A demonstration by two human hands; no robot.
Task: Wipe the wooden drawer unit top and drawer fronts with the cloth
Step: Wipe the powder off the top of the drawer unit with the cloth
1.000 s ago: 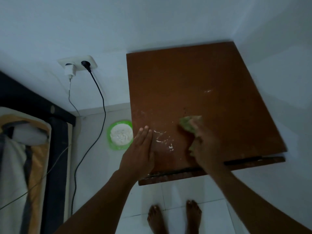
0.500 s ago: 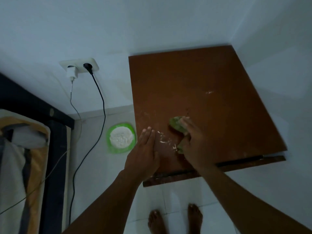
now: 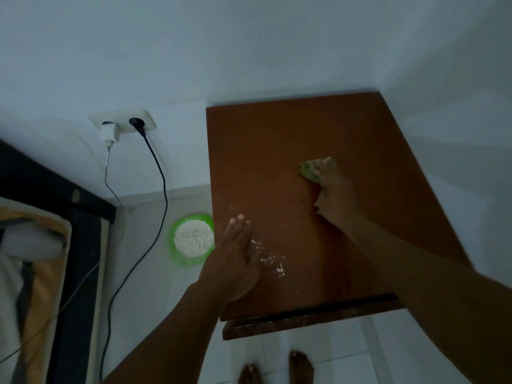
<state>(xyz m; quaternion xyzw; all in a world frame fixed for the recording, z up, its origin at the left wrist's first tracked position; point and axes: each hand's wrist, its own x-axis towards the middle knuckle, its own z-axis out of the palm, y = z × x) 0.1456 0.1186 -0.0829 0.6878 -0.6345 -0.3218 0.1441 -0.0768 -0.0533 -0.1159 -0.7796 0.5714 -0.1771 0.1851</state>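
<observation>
The brown wooden drawer unit top [image 3: 277, 151] stands in the room's corner, seen from above. My right hand [image 3: 333, 195] presses a green cloth [image 3: 310, 169] onto the top right of its middle. My left hand [image 3: 234, 256] lies flat with fingers together near the top's left front edge. White powdery crumbs [image 3: 270, 259] are scattered just right of that hand. A drawer front's upper edge [image 3: 304, 325] juts out below the top's front edge; the drawer faces are hidden.
A green plate of white powder [image 3: 191, 238] sits on the floor left of the unit. A wall socket [image 3: 123, 121] holds a white charger and a black cable [image 3: 155, 206]. A dark bed frame with bedding [image 3: 41, 273] is at left. My bare feet [image 3: 277, 367] stand on white tiles.
My right hand has swept the cloth away from the crumbs near my left hand, up and to the right across the top. The left hand has stayed in place.
</observation>
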